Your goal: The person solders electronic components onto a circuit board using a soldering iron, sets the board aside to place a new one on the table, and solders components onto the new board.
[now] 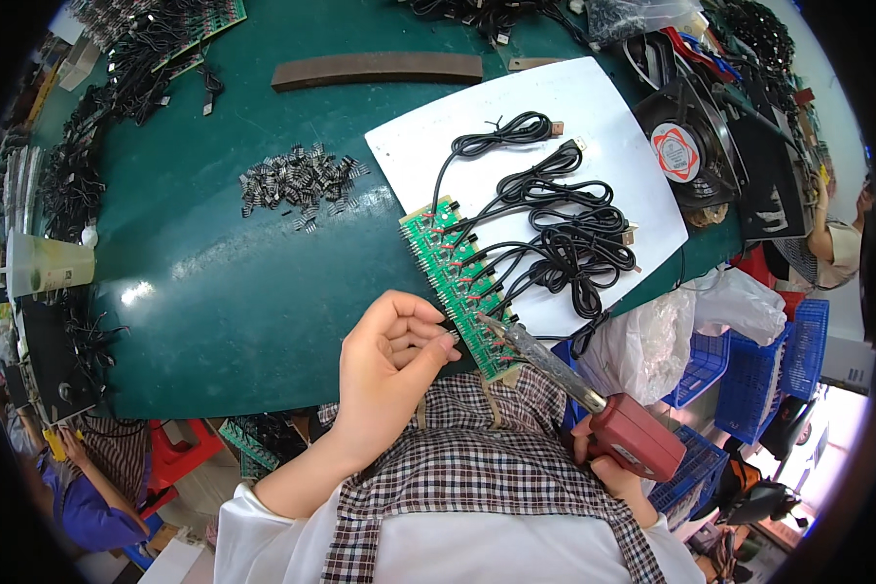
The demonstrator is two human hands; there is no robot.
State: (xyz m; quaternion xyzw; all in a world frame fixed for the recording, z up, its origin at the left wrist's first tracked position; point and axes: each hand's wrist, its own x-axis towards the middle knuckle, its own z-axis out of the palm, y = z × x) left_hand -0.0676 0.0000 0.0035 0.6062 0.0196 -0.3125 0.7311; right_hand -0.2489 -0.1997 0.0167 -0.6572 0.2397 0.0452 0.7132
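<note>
A green circuit board strip (445, 273) lies slanted at the front edge of the table, with a row of pins along its left side and red wire ends on its face. My left hand (387, 365) is beside the strip's lower left edge, thumb and fingertips closed on a small pin header (454, 335) that they partly hide. My right hand (613, 479) grips a soldering gun (638, 438) with a dark red body. Its metal tip touches or hovers over the lower part of the strip; I cannot tell which. Bundled black USB cables (579, 229) run from the strip.
A heap of small black pin headers (302, 182) lies on the green table (214, 302). White board (428, 131) supports the cables. A brown bar (378, 70) lies behind. On the right are a black fan (686, 151), plastic bags (642, 341) and blue crates (754, 375).
</note>
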